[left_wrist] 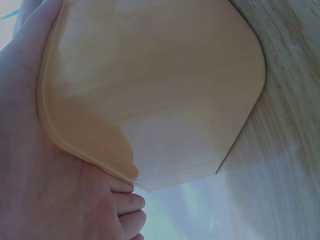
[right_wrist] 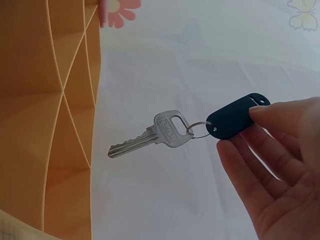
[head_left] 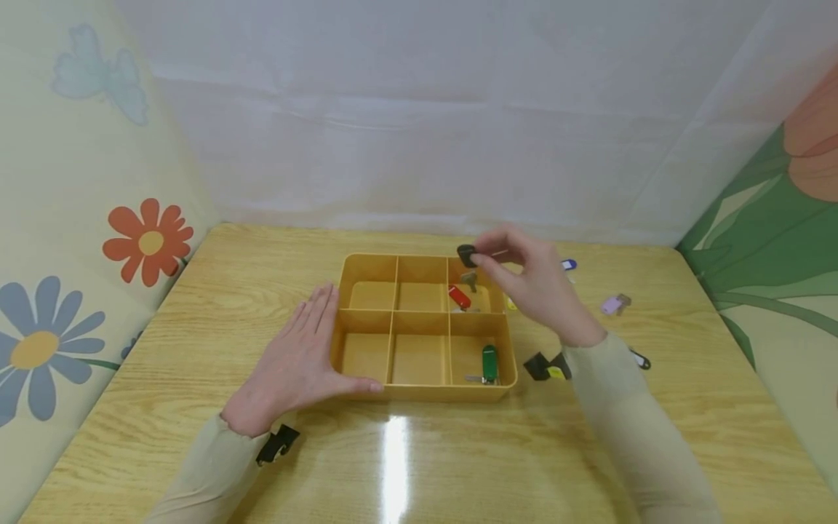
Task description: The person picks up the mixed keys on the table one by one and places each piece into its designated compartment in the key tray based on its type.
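My right hand (head_left: 527, 280) pinches a dark key tag (right_wrist: 232, 117) between thumb and fingers. A silver key (right_wrist: 152, 135) hangs from the tag by a small ring, over the back right compartment in the head view. My left hand (head_left: 304, 356) lies against the left side of the yellow divided box (head_left: 419, 393), fingers straight and thumb along the front rim. In the left wrist view the palm borders the box's smooth outer wall (left_wrist: 165, 90). A red key tag (head_left: 460, 297) lies in the back right compartment, and a green key tag (head_left: 489, 362) with a key in the front right one.
Right of the box, a blue tag (head_left: 569, 264), a lilac tag (head_left: 612, 304) with a key and a black tag (head_left: 640, 359) lie on the wooden table (head_left: 681, 429). A bit of a yellow tag (head_left: 512, 304) shows beside the box. White cloth (head_left: 419, 145) hangs behind.
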Demonstrator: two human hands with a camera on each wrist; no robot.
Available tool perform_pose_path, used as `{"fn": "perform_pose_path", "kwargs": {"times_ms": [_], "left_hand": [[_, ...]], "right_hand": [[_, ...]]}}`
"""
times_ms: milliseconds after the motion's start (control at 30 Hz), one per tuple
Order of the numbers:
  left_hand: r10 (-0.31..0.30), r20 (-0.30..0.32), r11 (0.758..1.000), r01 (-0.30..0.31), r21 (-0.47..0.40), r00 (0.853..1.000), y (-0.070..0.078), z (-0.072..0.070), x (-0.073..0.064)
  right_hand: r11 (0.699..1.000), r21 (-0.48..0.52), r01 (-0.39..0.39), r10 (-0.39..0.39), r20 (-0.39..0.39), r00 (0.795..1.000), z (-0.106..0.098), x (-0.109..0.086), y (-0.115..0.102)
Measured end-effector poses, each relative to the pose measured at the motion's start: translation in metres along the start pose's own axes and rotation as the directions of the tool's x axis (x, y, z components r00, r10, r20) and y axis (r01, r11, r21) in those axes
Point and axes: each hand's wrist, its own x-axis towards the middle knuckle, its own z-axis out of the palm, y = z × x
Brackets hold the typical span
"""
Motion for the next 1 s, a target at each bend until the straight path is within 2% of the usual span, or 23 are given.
{"fn": "perform_pose_path", "kwargs": {"times_ms": [567,1000], "left_hand": [[0.006,-0.003,1.0,-0.006,0.001,1.0,0.001,-0.002,-0.001],[0.008,-0.008,1.0,-0.008,0.006,1.0,0.001,-0.001,0.0]], "right_hand": [[0.999,0.023,-0.035,0.035,-0.003,0.999,0.001,0.007,0.0],[0.999,0.039,-0.03,0.03,-0.012,0.999,0.001,0.015,0.004]]}}
